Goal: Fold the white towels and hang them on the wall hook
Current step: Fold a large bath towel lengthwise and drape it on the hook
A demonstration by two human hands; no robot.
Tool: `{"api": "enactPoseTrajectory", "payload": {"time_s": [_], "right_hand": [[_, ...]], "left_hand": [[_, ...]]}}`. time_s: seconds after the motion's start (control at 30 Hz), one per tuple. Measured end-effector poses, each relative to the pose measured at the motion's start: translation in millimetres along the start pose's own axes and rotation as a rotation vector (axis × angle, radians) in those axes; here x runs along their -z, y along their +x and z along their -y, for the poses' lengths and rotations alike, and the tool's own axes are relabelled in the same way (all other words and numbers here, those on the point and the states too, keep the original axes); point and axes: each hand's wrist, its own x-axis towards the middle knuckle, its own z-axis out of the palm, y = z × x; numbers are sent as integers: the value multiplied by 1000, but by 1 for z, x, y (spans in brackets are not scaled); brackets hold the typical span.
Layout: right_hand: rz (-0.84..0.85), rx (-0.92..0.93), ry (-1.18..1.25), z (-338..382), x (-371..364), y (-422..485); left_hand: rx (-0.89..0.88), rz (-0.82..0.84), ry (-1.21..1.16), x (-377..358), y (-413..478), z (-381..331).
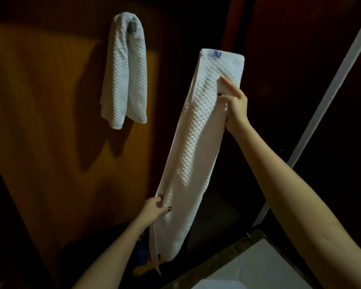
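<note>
We hold the long towel (196, 142) in the air before the wall, its long axis steep, top end leaning right; our left hand (154, 209) pinches its lower left edge, fingers curled round the fold; our right hand (236, 105), arm raised, pinches the upper right edge, forefinger straight; the hung towel (123, 69) drapes over the hook (133, 26) well apart to the left, bare wood panel (40, 101) beyond it.

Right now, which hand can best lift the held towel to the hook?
Probably the right hand: it grips the held towel high, nearer the hook. The left hand grips it low down.
</note>
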Motion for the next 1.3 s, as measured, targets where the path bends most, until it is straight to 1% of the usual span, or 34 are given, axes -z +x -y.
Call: {"api": "enactPoseTrajectory", "payload": {"time_s": [0.07,0.13,0.23,0.3,0.37,0.4,0.5,0.6,0.67,0.73,0.8,0.83,0.87,0.93,0.97,1.0,1.07,1.1,1.2,1.3], "right_hand": [[-40,-13,1,-12,9,-1],[-97,-29,-3,-23,17,3],[-200,-93,9,-37,33,10],[-260,-133,35,-44,43,12],[-285,-150,62,-49,46,12],[-288,-159,76,-50,45,11],[-238,-179,110,-54,36,6],[-140,-179,121,-52,26,0],[-86,-172,125,-50,21,-4],[-58,-169,143,-48,18,-6],[-38,-170,159,-45,16,-5],[-24,-162,152,-43,15,-4],[-7,-150,140,-41,13,-3],[39,-127,119,-38,5,-3],[64,-113,106,-37,1,-4],[89,-92,83,-35,-3,-6],[130,-46,43,-34,-8,-10],[146,-36,39,-34,-10,-12],[182,-24,34,-33,-12,-18],[193,-9,24,-35,-11,-21]], "left_hand": [[-36,-12,8,8,4,5],[-75,15,23,20,6,4],[-117,32,52,43,7,7],[-115,-3,44,53,6,14],[-100,-40,36,59,4,21],[-95,-30,56,60,5,26],[-54,44,168,56,8,36],[-21,54,259,51,10,46],[49,108,286,53,8,50],[107,144,175,53,9,51],[158,90,3,49,10,42],[167,86,-79,46,10,33],[152,117,-135,41,8,20],[83,169,-190,30,11,-11],[25,152,-229,24,13,-27],[-51,86,-256,20,14,-45],[-259,-113,-241,18,16,-82],[-351,-180,-241,19,17,-99],[-487,-264,-257,24,15,-145],[-583,-364,-219,25,14,-168]]}}
